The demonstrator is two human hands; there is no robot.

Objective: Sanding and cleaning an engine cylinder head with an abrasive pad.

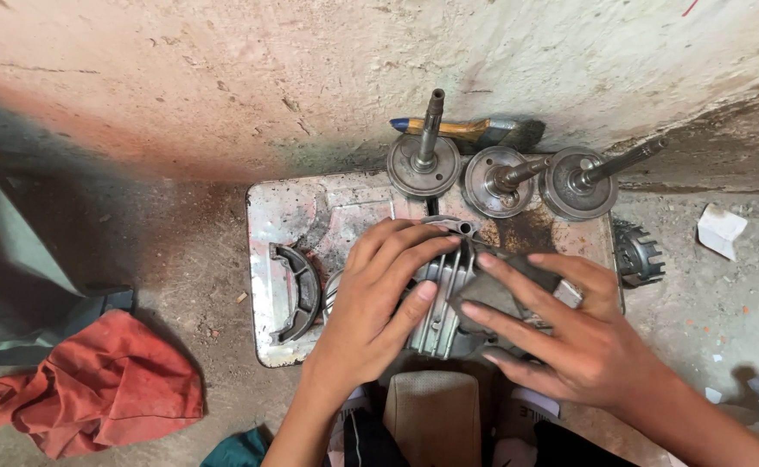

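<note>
My left hand (379,298) lies flat with fingers spread on a finned grey metal engine part (443,298), holding it down on a worn metal tray (280,212). Pressed onto the right side of the same part is a dark folded piece of abrasive sheet (492,292), which my right hand (570,333) grips between thumb and fingers. Both hands hide much of the finned part.
Three crank halves with shafts (424,160) (500,180) (583,180) stand at the tray's far edge by the wall, a brush (470,130) behind them. A curved dark brake shoe (297,290) lies on the tray's left. A gear (639,253) sits to the right, a red rag (103,385) at the left.
</note>
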